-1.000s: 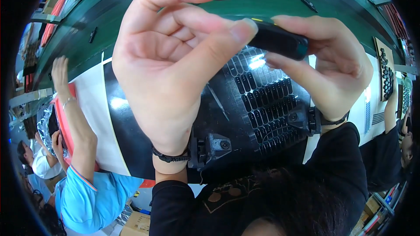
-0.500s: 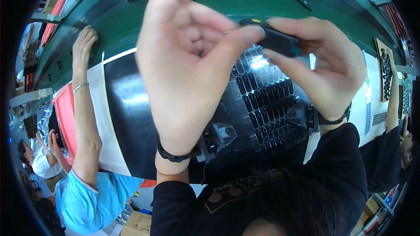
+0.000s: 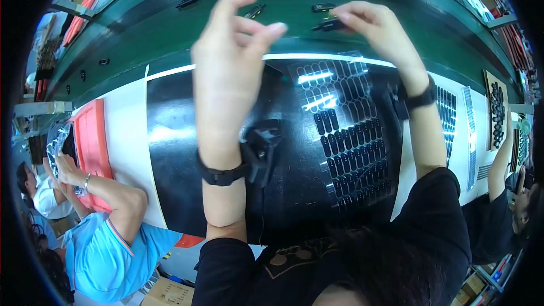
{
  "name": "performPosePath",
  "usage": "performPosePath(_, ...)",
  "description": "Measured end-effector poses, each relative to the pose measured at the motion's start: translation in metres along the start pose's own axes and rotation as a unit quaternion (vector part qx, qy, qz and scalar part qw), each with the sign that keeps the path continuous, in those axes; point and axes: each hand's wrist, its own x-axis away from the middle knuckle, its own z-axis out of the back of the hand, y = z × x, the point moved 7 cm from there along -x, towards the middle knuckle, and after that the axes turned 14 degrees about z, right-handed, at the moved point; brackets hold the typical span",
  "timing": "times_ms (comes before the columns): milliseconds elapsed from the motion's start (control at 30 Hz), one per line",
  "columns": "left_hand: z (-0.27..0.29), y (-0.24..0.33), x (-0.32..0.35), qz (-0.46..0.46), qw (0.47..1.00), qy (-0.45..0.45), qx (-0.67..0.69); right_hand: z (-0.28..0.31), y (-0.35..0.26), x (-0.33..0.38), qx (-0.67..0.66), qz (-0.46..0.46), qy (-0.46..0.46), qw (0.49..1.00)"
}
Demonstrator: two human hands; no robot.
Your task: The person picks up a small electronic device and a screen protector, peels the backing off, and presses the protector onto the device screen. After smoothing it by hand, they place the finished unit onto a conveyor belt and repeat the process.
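My left hand (image 3: 229, 51) hangs over the near edge of the green conveyor belt, thumb and fingers apart, with nothing in it. Just beyond its fingertips a small black device with yellow marks (image 3: 255, 12) lies on the belt. Farther right, my right hand (image 3: 371, 22) has its thumb and fingers at the end of another small black device (image 3: 328, 25), low over the belt or touching it. Close behind that one rests a similar black device (image 3: 323, 7). On the black work mat (image 3: 181, 147) lies a clear sheet of oval black stickers (image 3: 354, 141), its far rows peeled bare.
More black devices, such as one (image 3: 187, 2) at the far left, are spread along the belt (image 3: 147, 34). A co-worker in a blue shirt (image 3: 107, 255) sits left beside a red bin (image 3: 93, 141). At right, another person's arm (image 3: 498, 164) reaches near a board of black parts (image 3: 497, 102).
My hands have parted. The left has let go of the black device and drawn back; the right has carried it away to the belt. The co-worker's arm has moved from belt to bin.
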Motion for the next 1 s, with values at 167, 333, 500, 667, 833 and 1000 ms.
performPosePath(167,0.040,0.019,0.004,-0.018,0.997,0.046,0.065,0.003,0.067,-0.055,0.335,0.183,-0.017,0.924)
performPosePath(333,0.042,0.022,0.009,-0.038,0.995,0.033,0.091,-0.035,0.106,-0.095,0.277,0.056,-0.092,0.955)
performPosePath(500,0.043,0.027,0.010,-0.050,0.982,-0.039,0.176,-0.031,0.024,-0.091,0.109,0.166,0.025,0.980)
performPosePath(667,0.051,0.033,0.019,-0.024,0.977,-0.039,0.209,-0.028,-0.074,-0.044,0.101,0.152,0.029,0.983)
performPosePath(833,0.050,0.038,0.025,-0.070,0.964,-0.046,0.251,-0.022,-0.111,-0.017,0.197,0.282,0.013,0.939)
performPosePath(1000,0.038,0.042,0.030,-0.067,0.950,-0.079,0.293,-0.013,-0.114,0.004,-0.065,0.216,0.091,0.970)
